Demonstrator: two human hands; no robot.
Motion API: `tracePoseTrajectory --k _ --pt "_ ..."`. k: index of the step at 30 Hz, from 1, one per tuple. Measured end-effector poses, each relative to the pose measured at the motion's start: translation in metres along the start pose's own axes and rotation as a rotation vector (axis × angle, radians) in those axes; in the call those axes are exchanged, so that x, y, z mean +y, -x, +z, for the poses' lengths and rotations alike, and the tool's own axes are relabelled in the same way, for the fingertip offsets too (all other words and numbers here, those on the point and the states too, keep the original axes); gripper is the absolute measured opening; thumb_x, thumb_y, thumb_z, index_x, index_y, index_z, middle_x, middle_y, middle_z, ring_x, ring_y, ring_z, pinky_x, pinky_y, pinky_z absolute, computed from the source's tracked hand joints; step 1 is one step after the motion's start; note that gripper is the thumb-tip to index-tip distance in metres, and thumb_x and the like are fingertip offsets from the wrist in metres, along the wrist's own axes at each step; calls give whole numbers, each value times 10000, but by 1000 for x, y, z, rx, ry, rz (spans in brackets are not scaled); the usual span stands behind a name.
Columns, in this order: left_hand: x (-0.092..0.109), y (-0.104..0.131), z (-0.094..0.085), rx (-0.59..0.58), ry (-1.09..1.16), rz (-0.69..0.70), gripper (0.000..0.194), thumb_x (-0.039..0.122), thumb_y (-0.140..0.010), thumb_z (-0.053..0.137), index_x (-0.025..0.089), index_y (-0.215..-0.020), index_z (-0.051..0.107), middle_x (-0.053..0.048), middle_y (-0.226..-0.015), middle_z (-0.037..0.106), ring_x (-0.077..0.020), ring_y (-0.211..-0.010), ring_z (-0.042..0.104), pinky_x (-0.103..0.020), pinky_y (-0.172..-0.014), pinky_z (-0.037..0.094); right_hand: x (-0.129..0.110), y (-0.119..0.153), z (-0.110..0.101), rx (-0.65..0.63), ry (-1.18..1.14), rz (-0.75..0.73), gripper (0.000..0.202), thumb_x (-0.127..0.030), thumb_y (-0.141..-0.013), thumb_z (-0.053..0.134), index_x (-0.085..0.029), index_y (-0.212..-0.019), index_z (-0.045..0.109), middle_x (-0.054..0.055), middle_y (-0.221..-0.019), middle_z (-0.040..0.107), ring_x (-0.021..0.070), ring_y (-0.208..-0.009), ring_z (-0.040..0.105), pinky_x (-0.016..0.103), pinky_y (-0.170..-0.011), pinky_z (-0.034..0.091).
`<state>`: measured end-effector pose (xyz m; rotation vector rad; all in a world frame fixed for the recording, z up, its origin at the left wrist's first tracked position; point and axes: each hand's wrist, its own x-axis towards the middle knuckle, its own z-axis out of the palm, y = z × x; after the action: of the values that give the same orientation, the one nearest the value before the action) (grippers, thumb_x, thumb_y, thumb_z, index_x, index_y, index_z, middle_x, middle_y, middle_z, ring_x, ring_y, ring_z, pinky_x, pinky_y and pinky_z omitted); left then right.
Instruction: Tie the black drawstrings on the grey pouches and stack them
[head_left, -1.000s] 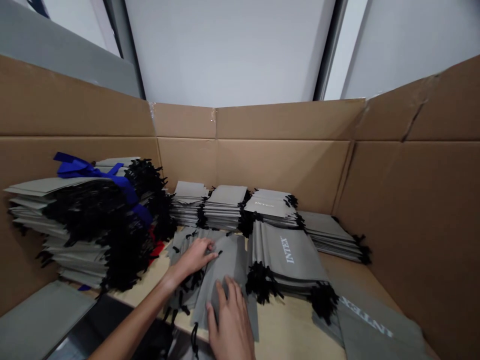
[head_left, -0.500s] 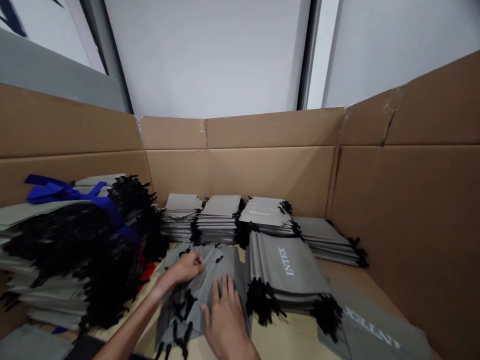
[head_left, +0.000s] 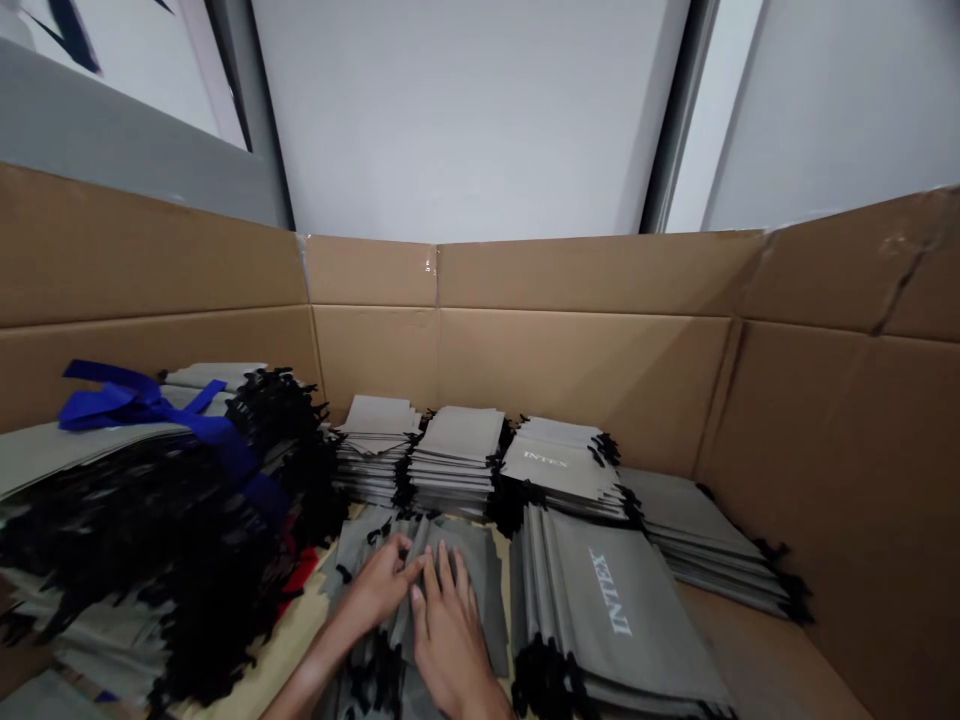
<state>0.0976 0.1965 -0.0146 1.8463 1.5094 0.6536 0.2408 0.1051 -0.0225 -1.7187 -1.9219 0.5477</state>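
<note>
Both my hands lie on a loose pile of grey drawstring bags [head_left: 480, 575] with black cords at the bottom middle. My left hand [head_left: 379, 585] presses the pile's left part with curled fingers. Beside it, touching, my right hand [head_left: 446, 630] rests flat with fingers spread. Neither hand visibly grips a bag. Just right of the pile is a neat stack of grey bags printed INTEX [head_left: 615, 615].
A tall cardboard wall [head_left: 570, 330] encloses the work area on three sides. Several short stacks of grey bags [head_left: 457, 450] line the back. At the left a large heap of bags [head_left: 135, 520] carries a blue ribbon [head_left: 142, 405]. More stacked bags [head_left: 712, 535] lie at right.
The camera has tilted so the scene sits lower in the picture. My right hand slid forward up the pile, and my two hands have come together, now touching.
</note>
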Motion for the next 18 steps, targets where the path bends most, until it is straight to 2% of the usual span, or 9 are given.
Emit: tracePoseTrajectory --k 2,3,6,10,13,15,18 --pt "-2 3 7 21 21 -13 462 641 -908 598 216 -1088 613 47 -615 601 -288 -730 710 -379 -744 533 5 -5 4 40 34 -1 601 -368 -1169 323 -162 -1731 380 81 -1814 287 342 -1703 261 555 -1366 343" --pt "-2 6 10 24 38 -17 466 655 -905 563 227 -1083 604 36 -617 619 -293 -720 716 -380 -739 536 9 -7 7 55 56 7 595 -354 -1166 331 -169 -1728 392 80 -1806 312 347 -1691 301 562 -1353 371" --pt "0 19 18 21 101 -26 506 685 -903 525 251 -1151 603 -40 -782 769 -310 -827 772 -385 -801 572 24 -8 16 89 92 32 579 -343 -1157 370 -187 -1708 456 92 -1772 410 354 -1645 416 554 -1304 458" --pt "10 33 24 20 194 -74 613 752 -936 492 262 -1283 617 -70 -912 838 -310 -880 807 -373 -827 616 41 -4 26 149 39 14 550 -405 -1152 421 -253 -1667 539 129 -1646 603 331 -1505 607 459 -1199 572" --pt "12 39 25 45 228 -124 640 738 -982 455 263 -1346 680 -115 -1246 848 -314 -1148 806 -378 -996 628 47 -3 33 156 29 13 528 -414 -1127 487 -277 -1626 589 152 -1503 700 338 -1403 685 427 -1126 609" --pt "5 43 26 32 172 -101 621 665 -985 497 278 -1414 722 -108 -1515 748 -332 -1409 695 -413 -1177 555 51 -4 37 132 18 56 533 -431 -1111 519 -254 -1605 608 157 -1503 705 348 -1392 697 408 -1098 620" --pt "-15 49 29 -68 69 18 672 516 -900 649 283 -1527 714 -89 -1644 642 -369 -1532 592 -467 -1286 465 58 -7 43 51 -49 158 565 -409 -1084 554 -201 -1608 591 166 -1421 761 327 -1291 765 348 -1010 648"
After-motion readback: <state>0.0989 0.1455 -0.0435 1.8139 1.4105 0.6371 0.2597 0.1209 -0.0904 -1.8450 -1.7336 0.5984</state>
